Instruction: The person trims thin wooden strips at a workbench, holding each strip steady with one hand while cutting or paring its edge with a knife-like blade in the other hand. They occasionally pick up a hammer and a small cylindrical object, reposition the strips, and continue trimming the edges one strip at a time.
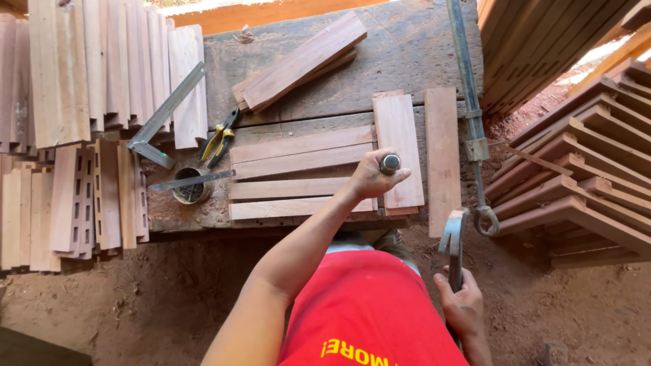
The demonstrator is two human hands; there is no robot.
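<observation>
My left hand (373, 177) reaches over the old wooden workbench (407, 47) and is closed round a short metal cylinder (390, 163) held upright. It rests where several horizontal reddish slats (298, 169) meet an upright slat (397, 146). A second upright slat (442, 156) lies just to the right. My right hand (462, 306) is low, off the bench's front edge, gripping the handle of a claw hammer (453, 236) whose head points up. My red shirt fills the bottom centre.
A bundle of slats (298, 61) lies at the back of the bench. A metal square (165, 114), yellow-handled pliers (218, 142) and a tin can (190, 188) with a flat metal strip across it sit left. A long metal bar (468, 88) runs down the right. Wood stacks flank both sides.
</observation>
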